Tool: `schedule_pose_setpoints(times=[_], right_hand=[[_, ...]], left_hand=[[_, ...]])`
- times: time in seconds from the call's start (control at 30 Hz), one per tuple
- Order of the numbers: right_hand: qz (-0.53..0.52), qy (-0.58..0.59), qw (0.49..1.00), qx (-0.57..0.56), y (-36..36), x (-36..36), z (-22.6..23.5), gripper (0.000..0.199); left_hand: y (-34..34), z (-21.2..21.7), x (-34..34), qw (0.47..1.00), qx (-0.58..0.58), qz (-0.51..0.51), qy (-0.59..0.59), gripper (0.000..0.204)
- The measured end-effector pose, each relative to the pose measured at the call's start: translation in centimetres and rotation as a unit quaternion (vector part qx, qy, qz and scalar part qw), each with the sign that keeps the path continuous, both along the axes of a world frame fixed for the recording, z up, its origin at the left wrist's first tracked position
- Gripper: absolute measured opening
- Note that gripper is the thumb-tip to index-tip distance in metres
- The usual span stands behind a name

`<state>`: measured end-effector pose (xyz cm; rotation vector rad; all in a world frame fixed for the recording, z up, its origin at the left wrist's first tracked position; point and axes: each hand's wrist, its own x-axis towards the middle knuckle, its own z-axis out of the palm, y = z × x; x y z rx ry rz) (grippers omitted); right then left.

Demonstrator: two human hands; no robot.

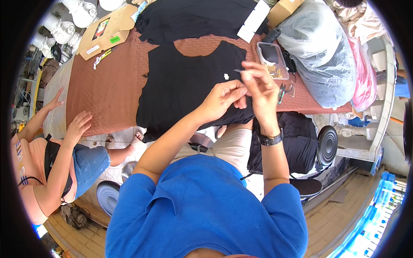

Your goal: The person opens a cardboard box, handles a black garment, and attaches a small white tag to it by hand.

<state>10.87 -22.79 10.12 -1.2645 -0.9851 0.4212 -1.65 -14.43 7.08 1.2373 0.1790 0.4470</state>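
Observation:
A black sleeveless-looking garment piece (pixel 180 81) lies spread before me, its curved neckline at the far side. My left hand (pixel 224 98) is over its right part, thumb and fingers pinched together. Close beside it, my right hand (pixel 260 86) is raised with bent fingers, its fingertips meeting those of the left. Whatever is pinched between them is too small to make out. A thin greyish sliver (pixel 238 70) sticks out by the right fingers. On the black cloth lies a small white piece (pixel 226 76), just beyond the left hand.
A clear plastic box (pixel 275 64) with small gold-coloured pieces stands right. Behind are large plastic-wrapped bundles (pixel 320 56), a white card strip (pixel 254 20) and more black cloth (pixel 189 19). Left are a cardboard box (pixel 107 32), a yellow cutter (pixel 102 58) and another person's hand (pixel 78 124).

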Motion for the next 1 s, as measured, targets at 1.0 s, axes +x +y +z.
schedule_pose_setpoints(times=[1.0], right_hand=[[-0.137, 0.089, 0.973, 0.161, -7.8, 8.8, 3.7, 0.015]], left_hand=[[11.5, -5.2, -6.4, 0.919, 0.264, 0.030, 0.291, 0.026]])
